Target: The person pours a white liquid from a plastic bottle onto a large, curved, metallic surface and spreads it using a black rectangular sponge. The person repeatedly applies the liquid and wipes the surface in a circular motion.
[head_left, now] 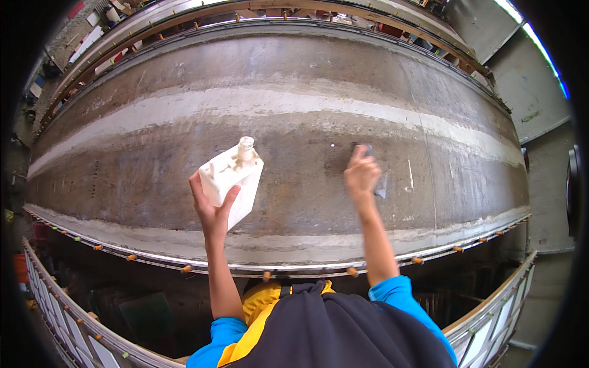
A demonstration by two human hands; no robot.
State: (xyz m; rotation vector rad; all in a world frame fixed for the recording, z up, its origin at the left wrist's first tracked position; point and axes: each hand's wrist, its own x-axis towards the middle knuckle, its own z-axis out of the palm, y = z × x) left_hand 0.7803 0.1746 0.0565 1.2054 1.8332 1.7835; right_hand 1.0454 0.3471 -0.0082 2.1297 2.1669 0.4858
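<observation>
Head view: left hand (215, 211) grips a white jug (236, 178), tilted over the bench (307, 190); a slackened grip could drop it. Right hand (362, 176), blurred, is closed on perhaps a grey pad (381, 186).

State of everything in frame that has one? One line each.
White container: held, tilted, neck up; cap on or off unclear.
Left hand: closed around the container's side, thumb toward the wearer.
Right hand: closed, over the work surface, slightly blurred.
Dark tool: in the right hand, mostly hidden; contact with the surface unclear.
Work surface: stained and streaked, with pale bands.
Strip light: lit.
</observation>
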